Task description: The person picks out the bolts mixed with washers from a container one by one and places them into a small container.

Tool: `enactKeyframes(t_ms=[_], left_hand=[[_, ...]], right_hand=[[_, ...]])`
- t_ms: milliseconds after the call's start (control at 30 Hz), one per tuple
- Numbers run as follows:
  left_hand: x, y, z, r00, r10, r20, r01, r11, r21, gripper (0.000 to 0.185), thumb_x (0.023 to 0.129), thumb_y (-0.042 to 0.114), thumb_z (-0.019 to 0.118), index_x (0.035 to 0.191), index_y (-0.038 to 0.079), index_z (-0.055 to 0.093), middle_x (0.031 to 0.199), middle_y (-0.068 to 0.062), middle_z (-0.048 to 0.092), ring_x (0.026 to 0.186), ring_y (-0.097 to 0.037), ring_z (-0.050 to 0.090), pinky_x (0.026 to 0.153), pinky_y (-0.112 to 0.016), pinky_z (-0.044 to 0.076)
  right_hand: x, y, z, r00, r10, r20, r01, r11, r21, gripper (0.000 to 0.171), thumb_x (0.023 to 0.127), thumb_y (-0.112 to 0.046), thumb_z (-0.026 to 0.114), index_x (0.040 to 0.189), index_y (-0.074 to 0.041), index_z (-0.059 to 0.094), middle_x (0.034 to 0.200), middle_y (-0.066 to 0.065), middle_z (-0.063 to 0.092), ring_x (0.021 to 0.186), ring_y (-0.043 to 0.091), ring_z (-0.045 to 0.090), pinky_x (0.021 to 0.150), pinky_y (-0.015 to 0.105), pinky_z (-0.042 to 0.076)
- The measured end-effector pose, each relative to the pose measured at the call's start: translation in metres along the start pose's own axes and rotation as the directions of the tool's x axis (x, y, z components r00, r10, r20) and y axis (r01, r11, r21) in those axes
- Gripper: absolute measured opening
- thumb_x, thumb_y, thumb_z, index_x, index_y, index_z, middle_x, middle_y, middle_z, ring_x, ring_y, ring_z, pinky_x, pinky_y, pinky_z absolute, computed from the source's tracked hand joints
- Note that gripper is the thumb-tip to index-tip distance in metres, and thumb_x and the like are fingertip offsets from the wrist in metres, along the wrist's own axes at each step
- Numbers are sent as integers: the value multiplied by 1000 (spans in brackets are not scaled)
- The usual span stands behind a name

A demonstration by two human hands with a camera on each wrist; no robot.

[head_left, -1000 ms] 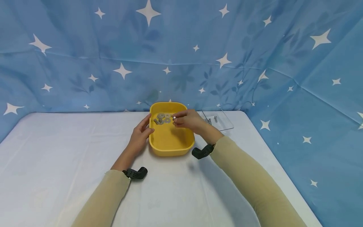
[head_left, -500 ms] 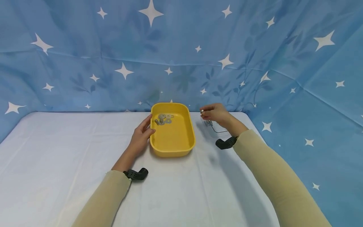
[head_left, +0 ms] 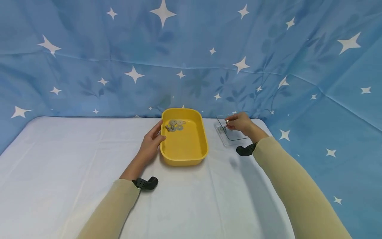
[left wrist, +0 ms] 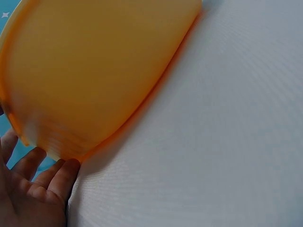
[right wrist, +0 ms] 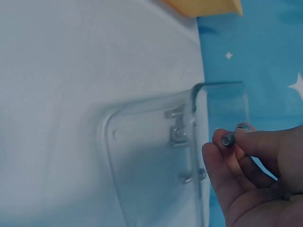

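A yellow tray (head_left: 185, 146) stands on the white table with several washers and a bolt (head_left: 174, 124) at its far end. My left hand (head_left: 152, 141) rests open against the tray's left wall (left wrist: 94, 85), fingers (left wrist: 57, 177) straight along it. My right hand (head_left: 238, 122) hovers over a clear plastic tray (head_left: 229, 141) to the right and pinches a small metal bolt (right wrist: 228, 139) between thumb and fingertips. A few bolts (right wrist: 179, 132) lie in the clear tray (right wrist: 142, 165).
A blue star-patterned cloth (head_left: 191, 56) walls the back and right side of the table. The white tablecloth (head_left: 59, 159) stretches bare to the left and toward me. The table's right edge runs close past the clear tray.
My right hand lifted a bolt out of the yellow tray and carried it right, over the clear tray. The left hand stayed against the yellow tray.
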State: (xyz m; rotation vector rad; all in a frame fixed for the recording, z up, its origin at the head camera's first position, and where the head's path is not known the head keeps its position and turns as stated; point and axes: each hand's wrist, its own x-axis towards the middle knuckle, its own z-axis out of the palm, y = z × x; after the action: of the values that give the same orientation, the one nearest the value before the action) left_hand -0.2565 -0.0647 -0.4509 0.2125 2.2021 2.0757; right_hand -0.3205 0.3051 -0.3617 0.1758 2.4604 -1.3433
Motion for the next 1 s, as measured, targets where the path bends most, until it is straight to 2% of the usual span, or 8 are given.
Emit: enactKeyframes(t_ms=[267, 467, 567, 833, 1000], left_hand=[[-1, -2, 0, 1000, 14, -3, -14, 1000, -1, 68, 97, 16, 53, 160, 32, 31, 168, 5, 27, 154, -23, 32, 123, -44, 36], [0, -1, -1, 1000, 21, 0, -21, 1000, 5, 68, 97, 16, 53, 160, 31, 30, 168, 5, 28, 155, -21, 31, 123, -44, 36], [0, -1, -1, 1000, 15, -8, -15, 1000, 11, 68, 97, 17, 53, 160, 32, 31, 168, 6, 28, 155, -19, 30, 123, -43, 35], [1, -1, 0, 1000, 18, -5, -17, 1000, 19, 68, 97, 18, 53, 160, 32, 30, 167, 7, 29, 156, -18, 28, 123, -44, 36], [1, -1, -1, 1000, 13, -6, -13, 1000, 19, 68, 97, 18, 53, 160, 32, 30, 168, 7, 28, 156, -17, 27, 124, -43, 34]], right_hand=[[8, 13, 4, 998, 58, -38, -60, 997, -46, 41, 105, -4, 45, 143, 12, 48, 147, 30, 47, 133, 39, 54, 111, 43, 51], [12, 18, 8, 992, 75, -98, -85, 991, -99, 36, 103, -5, 51, 136, 8, 57, 138, 26, 55, 114, 30, 64, 103, 39, 56], [12, 19, 11, 987, 85, -138, -100, 989, -106, 34, 102, -6, 53, 133, 6, 60, 136, 24, 58, 105, 23, 65, 99, 36, 58], [12, 21, 14, 983, 79, -165, -95, 991, -91, 36, 103, -6, 50, 136, 7, 58, 137, 27, 58, 116, 31, 63, 104, 40, 55], [14, 23, 13, 983, 84, -165, -101, 990, -97, 36, 102, -6, 52, 135, 6, 59, 137, 26, 58, 106, 25, 65, 103, 40, 56]])
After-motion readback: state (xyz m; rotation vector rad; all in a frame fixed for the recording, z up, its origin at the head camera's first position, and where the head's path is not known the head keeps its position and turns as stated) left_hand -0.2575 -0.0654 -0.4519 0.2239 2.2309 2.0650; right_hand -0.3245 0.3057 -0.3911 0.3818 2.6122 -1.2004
